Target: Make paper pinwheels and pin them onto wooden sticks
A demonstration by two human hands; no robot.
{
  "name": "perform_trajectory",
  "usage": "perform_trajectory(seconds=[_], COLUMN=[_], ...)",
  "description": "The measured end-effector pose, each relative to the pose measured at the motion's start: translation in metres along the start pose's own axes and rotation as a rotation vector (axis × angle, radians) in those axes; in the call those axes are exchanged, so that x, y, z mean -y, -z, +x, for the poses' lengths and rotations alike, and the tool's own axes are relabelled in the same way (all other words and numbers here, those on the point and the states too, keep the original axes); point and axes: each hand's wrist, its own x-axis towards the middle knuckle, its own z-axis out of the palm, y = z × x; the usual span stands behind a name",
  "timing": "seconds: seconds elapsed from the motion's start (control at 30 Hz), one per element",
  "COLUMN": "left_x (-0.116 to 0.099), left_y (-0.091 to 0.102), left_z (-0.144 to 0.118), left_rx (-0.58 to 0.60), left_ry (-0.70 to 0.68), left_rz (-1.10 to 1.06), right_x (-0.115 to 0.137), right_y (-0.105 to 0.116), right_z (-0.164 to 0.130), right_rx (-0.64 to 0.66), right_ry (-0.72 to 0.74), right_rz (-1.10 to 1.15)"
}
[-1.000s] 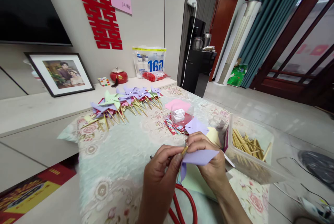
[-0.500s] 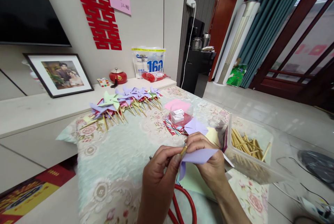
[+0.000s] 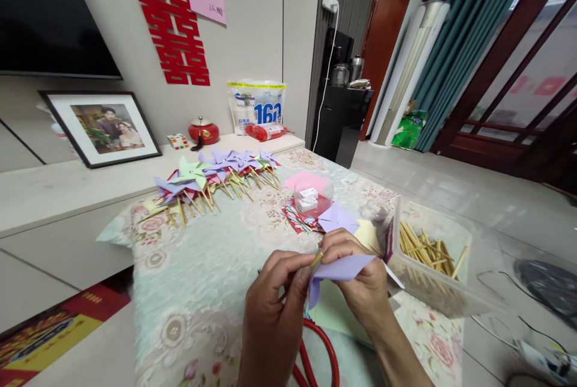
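Note:
My left hand [image 3: 276, 306] pinches a short wooden stick [image 3: 317, 259] between thumb and fingers. Against the stick's end, my right hand [image 3: 364, 292] grips a purple paper pinwheel [image 3: 346, 267], its folded blades sticking out to the right and down. The exact joint between stick and paper is hidden by my fingertips. Under my hands lie red-handled scissors [image 3: 334, 354] and pale green paper [image 3: 338, 310]. Just beyond my right hand are a flat purple paper square [image 3: 339, 217] and a yellow paper sheet [image 3: 368, 235].
Finished pinwheels [image 3: 220, 164] lie in a row at the table's far left. A clear plastic tub [image 3: 433, 291] of wooden sticks [image 3: 428, 249] stands at the right edge. A round clear container [image 3: 314, 193] sits on pink paper mid-table. Behind is a white cabinet [image 3: 90, 185] with a framed photo [image 3: 155, 149].
Both hands keep nearly the same place and grip. My left hand and the pinwheel's blades have shifted very slightly left.

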Motion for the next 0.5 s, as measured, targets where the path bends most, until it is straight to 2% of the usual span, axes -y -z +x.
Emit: perform_trajectory(seconds=[0.5], left_x=[-0.0008], left_y=[0.0024], left_z=[-0.0028], left_rx=[0.008], left_ry=[-0.132], left_rz=[0.222], right_x=[-0.0022], right_y=[-0.001], right_z=[-0.0001], right_rx=[-0.01], right_ry=[0.02], right_rz=[-0.006])
